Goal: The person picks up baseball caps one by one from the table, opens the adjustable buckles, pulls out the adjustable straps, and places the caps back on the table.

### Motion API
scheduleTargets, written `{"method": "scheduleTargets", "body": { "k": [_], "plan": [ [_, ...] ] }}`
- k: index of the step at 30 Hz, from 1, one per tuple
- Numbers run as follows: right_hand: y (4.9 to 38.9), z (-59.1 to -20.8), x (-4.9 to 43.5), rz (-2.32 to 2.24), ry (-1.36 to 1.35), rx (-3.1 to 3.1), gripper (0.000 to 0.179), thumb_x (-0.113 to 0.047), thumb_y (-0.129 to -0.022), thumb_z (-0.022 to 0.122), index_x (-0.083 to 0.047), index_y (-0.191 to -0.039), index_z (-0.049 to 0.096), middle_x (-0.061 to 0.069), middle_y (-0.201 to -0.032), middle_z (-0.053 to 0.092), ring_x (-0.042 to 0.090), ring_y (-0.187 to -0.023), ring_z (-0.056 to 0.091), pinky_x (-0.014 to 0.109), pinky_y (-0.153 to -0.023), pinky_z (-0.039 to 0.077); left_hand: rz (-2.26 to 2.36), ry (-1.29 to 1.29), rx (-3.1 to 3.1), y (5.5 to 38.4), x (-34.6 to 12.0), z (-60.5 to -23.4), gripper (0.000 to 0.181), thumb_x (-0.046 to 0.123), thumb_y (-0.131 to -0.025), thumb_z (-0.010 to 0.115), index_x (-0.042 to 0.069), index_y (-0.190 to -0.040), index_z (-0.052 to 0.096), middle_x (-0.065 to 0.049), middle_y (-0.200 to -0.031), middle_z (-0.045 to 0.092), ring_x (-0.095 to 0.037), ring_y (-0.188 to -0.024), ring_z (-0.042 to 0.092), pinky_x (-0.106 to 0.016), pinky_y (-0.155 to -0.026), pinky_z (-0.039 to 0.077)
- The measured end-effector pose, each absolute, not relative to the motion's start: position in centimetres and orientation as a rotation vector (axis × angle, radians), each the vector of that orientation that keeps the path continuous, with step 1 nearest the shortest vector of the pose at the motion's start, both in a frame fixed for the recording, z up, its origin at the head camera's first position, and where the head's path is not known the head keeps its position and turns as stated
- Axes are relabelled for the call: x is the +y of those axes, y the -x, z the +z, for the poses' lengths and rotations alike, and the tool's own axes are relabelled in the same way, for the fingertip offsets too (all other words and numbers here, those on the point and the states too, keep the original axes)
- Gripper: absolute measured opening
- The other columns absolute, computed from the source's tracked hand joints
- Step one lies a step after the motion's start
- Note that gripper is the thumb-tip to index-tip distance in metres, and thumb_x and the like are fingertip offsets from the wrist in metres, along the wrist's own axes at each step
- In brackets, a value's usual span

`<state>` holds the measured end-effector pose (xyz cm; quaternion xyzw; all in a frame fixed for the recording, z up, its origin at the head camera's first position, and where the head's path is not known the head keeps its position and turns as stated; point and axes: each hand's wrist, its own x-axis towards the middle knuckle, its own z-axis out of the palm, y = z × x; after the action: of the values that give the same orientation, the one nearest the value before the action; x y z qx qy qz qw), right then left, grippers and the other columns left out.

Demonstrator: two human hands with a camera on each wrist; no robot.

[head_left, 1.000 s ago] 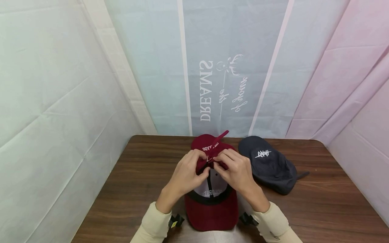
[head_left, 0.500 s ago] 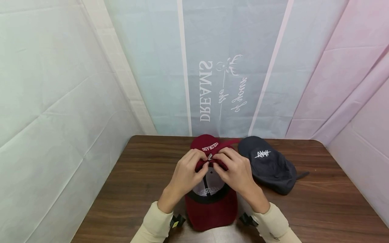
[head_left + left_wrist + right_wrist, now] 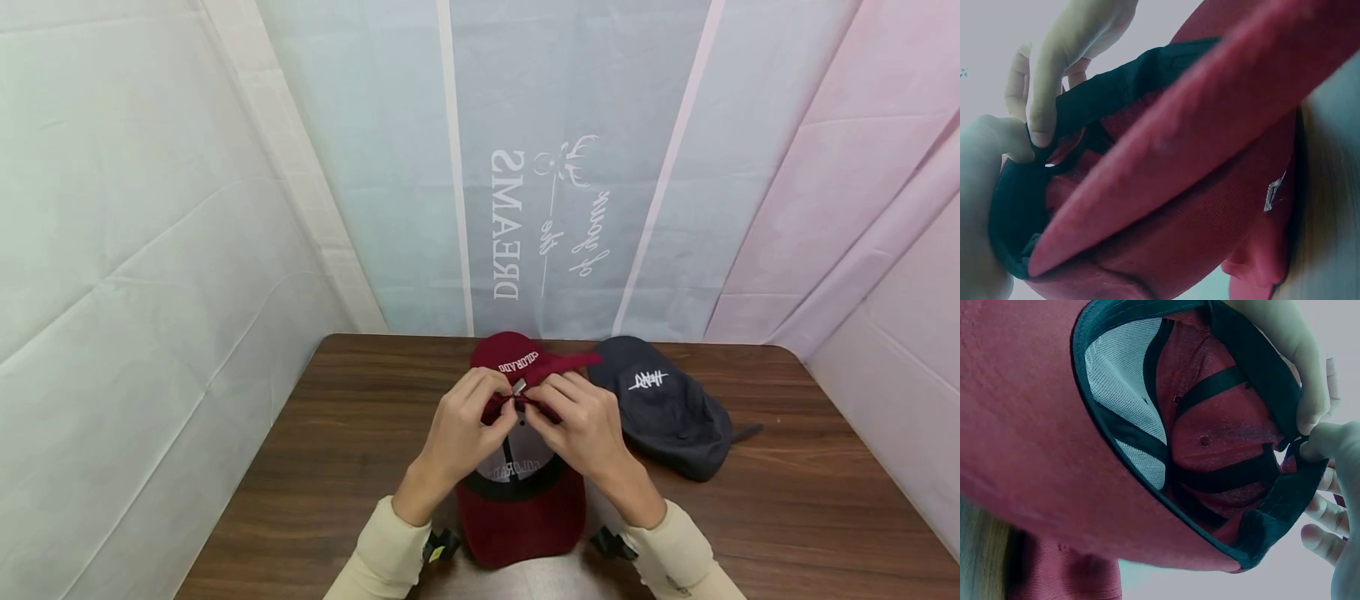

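A dark red baseball cap (image 3: 522, 521) is turned inside toward me, its brim nearest my body. Its black sweatband and the backs of the stitched letters show inside. My left hand (image 3: 456, 429) pinches the back edge of this cap, left of a small metal buckle (image 3: 519, 387). On the other side of the buckle, the thumb and fingers of my right hand (image 3: 583, 423) pinch the back strap (image 3: 573, 362), whose loose end points right. The fingertips almost meet in both wrist views. Part of the strap is hidden behind the fingers.
Behind the held cap lies a second red cap (image 3: 504, 346) with white COLORADO lettering. A dark navy cap (image 3: 667, 408) with white lettering lies to the right, its strap end sticking out. Everything is on a brown wooden table (image 3: 360, 417) with cloth hangings around it.
The loose strap end has swung from pointing up and right to lying nearly level toward the right. The buckle now shows more clearly between the fingers. Both hands have barely moved.
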<state>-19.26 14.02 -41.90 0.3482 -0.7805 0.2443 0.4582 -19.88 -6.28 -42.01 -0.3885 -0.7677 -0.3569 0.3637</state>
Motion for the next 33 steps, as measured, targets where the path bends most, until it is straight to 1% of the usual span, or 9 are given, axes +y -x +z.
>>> {"method": "scheduleTargets", "body": {
  "k": [2,5,6,10,12,16,18,24,33],
  "plan": [
    [19.24,-41.93,14.04,0.601,-0.864,-1.919,0.004,-0.009,-0.088,0.077,-0.013,-0.089,0.076,-0.001,-0.081,0.073,0.018,-0.068,0.063,0.034,-0.055,0.053,-0.925,1.008,-1.977,19.88,-6.29,-42.01,0.009,0.001,-0.091,0.07,0.006,-0.098,0.068,-0.003,-0.1,0.068,-0.016,-0.091,0.065,-0.023,-0.076,0.057],
    [19.19,-42.02,14.04,0.603,-0.869,-1.916,0.022,0.0,-0.075,0.083,-0.014,-0.089,0.075,-0.001,-0.081,0.073,0.018,-0.068,0.064,0.034,-0.056,0.053,-0.935,1.017,-1.976,19.88,-6.28,-42.08,0.004,0.004,-0.096,0.066,0.005,-0.097,0.069,-0.004,-0.099,0.068,-0.016,-0.09,0.065,-0.023,-0.076,0.057],
    [19.17,-42.07,14.04,0.603,-0.87,-1.916,0.023,0.0,-0.073,0.084,-0.014,-0.089,0.075,-0.002,-0.082,0.073,0.018,-0.068,0.064,0.034,-0.056,0.053,-0.937,1.02,-1.975,19.89,-6.27,-42.12,0.005,0.006,-0.097,0.064,0.005,-0.097,0.069,-0.003,-0.099,0.068,-0.016,-0.089,0.065,-0.023,-0.076,0.057],
    [19.15,-42.19,14.05,0.606,-0.868,-1.926,0.023,0.0,-0.074,0.084,-0.015,-0.089,0.075,-0.002,-0.082,0.073,0.017,-0.069,0.064,0.033,-0.055,0.053,-0.945,1.027,-1.965,19.92,-6.2,-42.22,0.008,0.007,-0.099,0.061,0.004,-0.096,0.069,-0.004,-0.099,0.068,-0.016,-0.089,0.065,-0.022,-0.075,0.057],
    [19.14,-42.23,14.06,0.606,-0.866,-1.93,0.02,-0.002,-0.075,0.083,-0.015,-0.089,0.076,-0.002,-0.082,0.073,0.017,-0.068,0.063,0.032,-0.055,0.053,-0.95,1.028,-1.959,19.93,-6.15,-42.23,0.005,0.002,-0.095,0.065,0.005,-0.096,0.068,-0.004,-0.099,0.068,-0.016,-0.09,0.065,-0.022,-0.076,0.057],
    [19.14,-42.25,14.0,0.61,-0.865,-1.925,0.014,-0.004,-0.079,0.081,-0.014,-0.087,0.076,-0.003,-0.081,0.073,0.016,-0.068,0.063,0.032,-0.055,0.052,-0.954,1.025,-1.953,19.93,-6.11,-42.23,0.018,-0.007,-0.085,0.071,0.007,-0.096,0.066,-0.005,-0.098,0.069,-0.016,-0.091,0.065,-0.023,-0.077,0.058],
    [19.14,-42.27,13.95,0.612,-0.865,-1.917,0.012,-0.006,-0.08,0.08,-0.014,-0.086,0.075,-0.003,-0.081,0.072,0.016,-0.067,0.062,0.031,-0.054,0.051,-0.952,1.024,-1.954,19.92,-6.1,-42.22,0.02,-0.008,-0.084,0.071,0.007,-0.096,0.066,-0.005,-0.098,0.069,-0.016,-0.091,0.065,-0.023,-0.077,0.058],
    [19.11,-42.27,13.84,0.619,-0.873,-1.909,0.008,-0.007,-0.082,0.076,-0.014,-0.084,0.074,-0.003,-0.079,0.071,0.015,-0.067,0.06,0.03,-0.054,0.05,-0.947,1.019,-1.96,19.87,-6.09,-42.17,0.02,-0.008,-0.084,0.072,0.007,-0.095,0.065,-0.005,-0.099,0.068,-0.016,-0.09,0.065,-0.023,-0.076,0.057],
    [19.12,-42.27,13.81,0.629,-0.861,-1.917,0.008,-0.007,-0.082,0.076,-0.014,-0.084,0.074,-0.004,-0.079,0.071,0.015,-0.067,0.061,0.029,-0.054,0.05,-0.945,1.026,-1.966,19.93,-6.07,-41.97,0.012,-0.003,-0.089,0.069,0.008,-0.093,0.065,-0.006,-0.097,0.068,-0.016,-0.088,0.063,-0.023,-0.074,0.057]
  ]
}}
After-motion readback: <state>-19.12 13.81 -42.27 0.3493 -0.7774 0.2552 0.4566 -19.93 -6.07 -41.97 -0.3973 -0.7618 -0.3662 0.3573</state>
